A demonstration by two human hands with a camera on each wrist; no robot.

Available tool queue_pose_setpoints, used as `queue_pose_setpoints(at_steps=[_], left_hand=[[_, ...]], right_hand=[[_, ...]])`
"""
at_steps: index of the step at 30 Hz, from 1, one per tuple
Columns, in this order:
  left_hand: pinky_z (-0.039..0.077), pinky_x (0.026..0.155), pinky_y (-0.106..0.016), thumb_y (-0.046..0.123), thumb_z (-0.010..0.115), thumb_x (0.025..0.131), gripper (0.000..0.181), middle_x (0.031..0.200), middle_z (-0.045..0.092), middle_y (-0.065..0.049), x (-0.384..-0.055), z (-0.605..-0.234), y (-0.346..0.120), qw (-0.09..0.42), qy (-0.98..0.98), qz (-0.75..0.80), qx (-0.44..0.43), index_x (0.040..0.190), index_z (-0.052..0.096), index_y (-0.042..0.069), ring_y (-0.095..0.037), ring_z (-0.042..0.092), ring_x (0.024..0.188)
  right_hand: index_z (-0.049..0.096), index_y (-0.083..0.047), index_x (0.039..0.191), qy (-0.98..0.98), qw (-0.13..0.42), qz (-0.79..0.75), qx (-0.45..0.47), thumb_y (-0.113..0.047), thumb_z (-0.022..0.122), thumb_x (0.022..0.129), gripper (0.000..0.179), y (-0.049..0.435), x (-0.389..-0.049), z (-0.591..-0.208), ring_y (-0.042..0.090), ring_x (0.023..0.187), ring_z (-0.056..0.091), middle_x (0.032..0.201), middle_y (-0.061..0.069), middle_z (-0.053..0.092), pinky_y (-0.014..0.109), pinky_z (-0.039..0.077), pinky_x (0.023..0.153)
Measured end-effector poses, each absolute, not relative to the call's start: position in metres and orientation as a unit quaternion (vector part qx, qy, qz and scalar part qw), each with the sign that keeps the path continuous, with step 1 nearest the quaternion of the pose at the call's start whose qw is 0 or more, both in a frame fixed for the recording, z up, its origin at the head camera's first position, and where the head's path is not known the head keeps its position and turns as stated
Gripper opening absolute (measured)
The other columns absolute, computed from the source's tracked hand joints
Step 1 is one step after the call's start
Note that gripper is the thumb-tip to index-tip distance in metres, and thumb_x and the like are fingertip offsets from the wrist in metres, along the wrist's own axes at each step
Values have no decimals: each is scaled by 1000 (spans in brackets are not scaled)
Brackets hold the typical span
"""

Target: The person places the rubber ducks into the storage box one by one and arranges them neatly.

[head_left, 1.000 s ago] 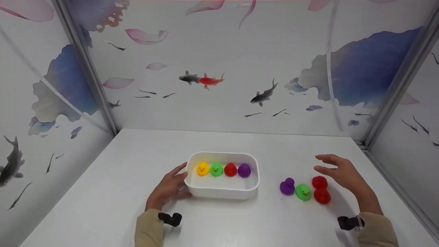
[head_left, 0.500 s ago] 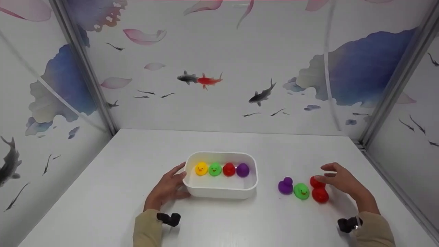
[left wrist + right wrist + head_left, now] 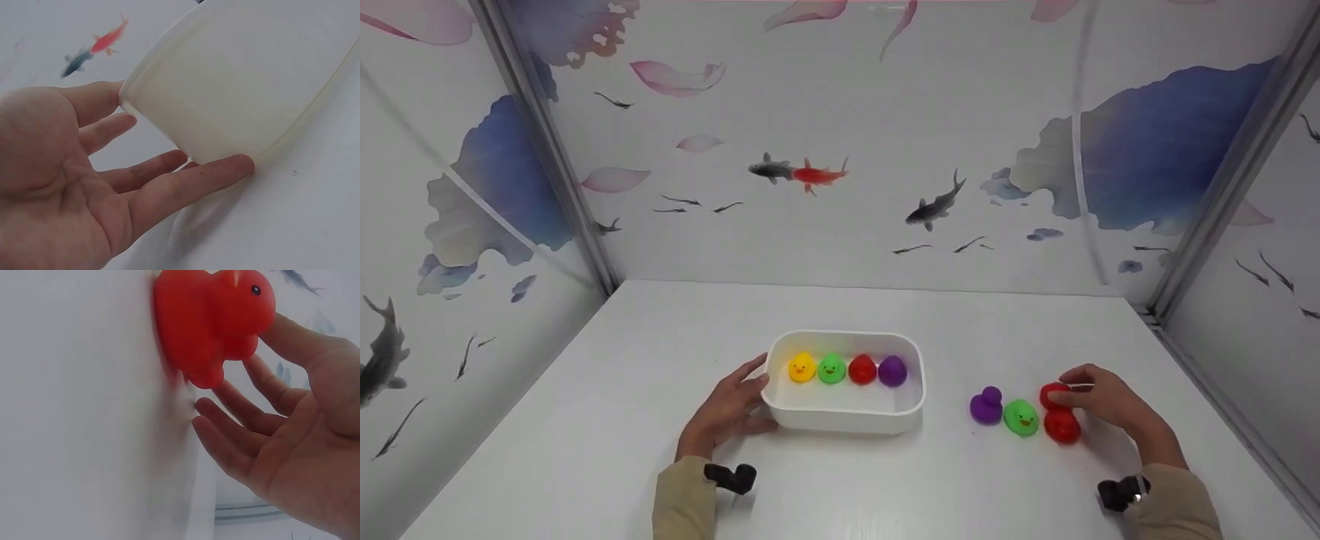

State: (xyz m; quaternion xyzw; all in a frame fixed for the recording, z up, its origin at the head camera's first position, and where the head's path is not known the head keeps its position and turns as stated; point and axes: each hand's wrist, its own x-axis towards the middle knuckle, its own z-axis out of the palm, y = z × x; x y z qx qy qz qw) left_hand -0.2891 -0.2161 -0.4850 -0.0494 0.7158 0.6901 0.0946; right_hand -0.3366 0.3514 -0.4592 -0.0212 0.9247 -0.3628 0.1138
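My left hand (image 3: 727, 412) touches the left end of a white plastic box (image 3: 847, 422); in the left wrist view its fairly straight fingers lie against the box's end wall (image 3: 236, 90). Inside, in a row, sit a yellow (image 3: 802, 367), a green (image 3: 831, 368), a red (image 3: 862, 369) and a purple toy duck (image 3: 892, 370). To the right, my right hand (image 3: 1114, 405) pinches the farther red toy duck (image 3: 1050, 397) between thumb and forefinger. A nearer red duck (image 3: 1063, 426) touches it and largely hides it in the right wrist view.
Left of the red ducks stand a green toy duck (image 3: 1021, 418) and a purple toy duck (image 3: 986, 407) on the white table (image 3: 885, 487). Printed panels (image 3: 840, 247) with metal corner posts close in the back and sides.
My right hand has come down from above the red ducks, and its thumb and forefinger have closed on the farther one. The left hand and box stay put.
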Motion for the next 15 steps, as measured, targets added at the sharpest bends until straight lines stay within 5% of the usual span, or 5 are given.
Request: queue_pose_setpoints(at_steps=[15], left_hand=[[59, 91, -54, 33, 57, 102, 60, 157, 42, -20, -289, -484, -216, 91, 706, 700, -49, 157, 34, 27, -38, 58, 131]], right_hand=[[53, 2, 132, 930, 89, -356, -25, -44, 71, 91, 64, 342, -336, -453, 51, 129, 46, 139, 32, 49, 58, 52, 101]])
